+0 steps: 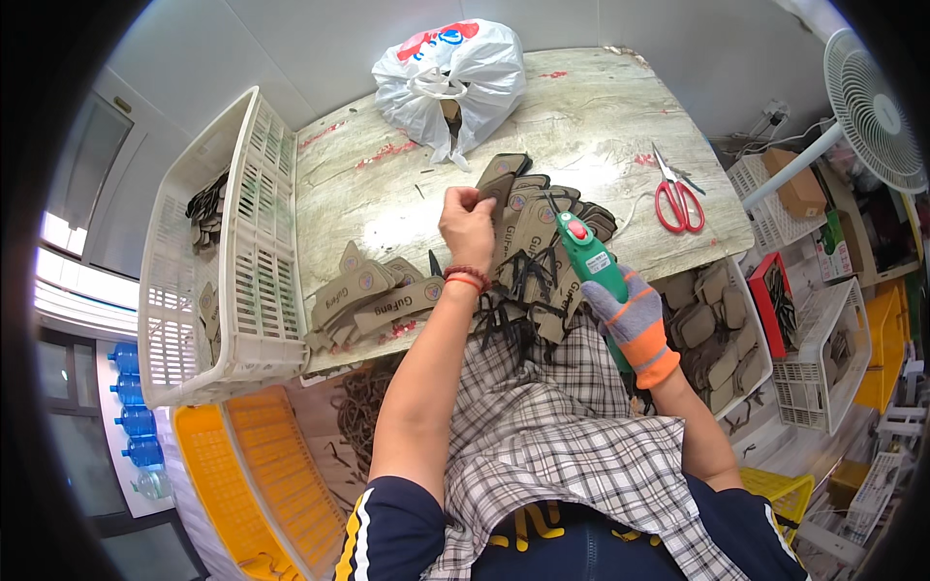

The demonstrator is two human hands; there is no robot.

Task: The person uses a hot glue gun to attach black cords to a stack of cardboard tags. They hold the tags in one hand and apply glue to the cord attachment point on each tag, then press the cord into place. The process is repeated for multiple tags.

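Observation:
My bare left hand, with red bracelets at the wrist, is closed on a tan printed fabric piece with dark edging. In a grey and orange glove, my right hand grips a green handheld power tool with a red button. Its thin dark tip points at the fabric pieces; whether it touches them I cannot tell. More tan pieces lie fanned out under and beside my left hand. Black straps hang from them over my checked apron. Another pile of tan pieces lies left of my forearm.
Red-handled scissors lie on the table at the right. A tied white plastic bag stands at the back. A white crate borders the left, a yellow crate below it. Tan pieces fill a bin at right, near a fan.

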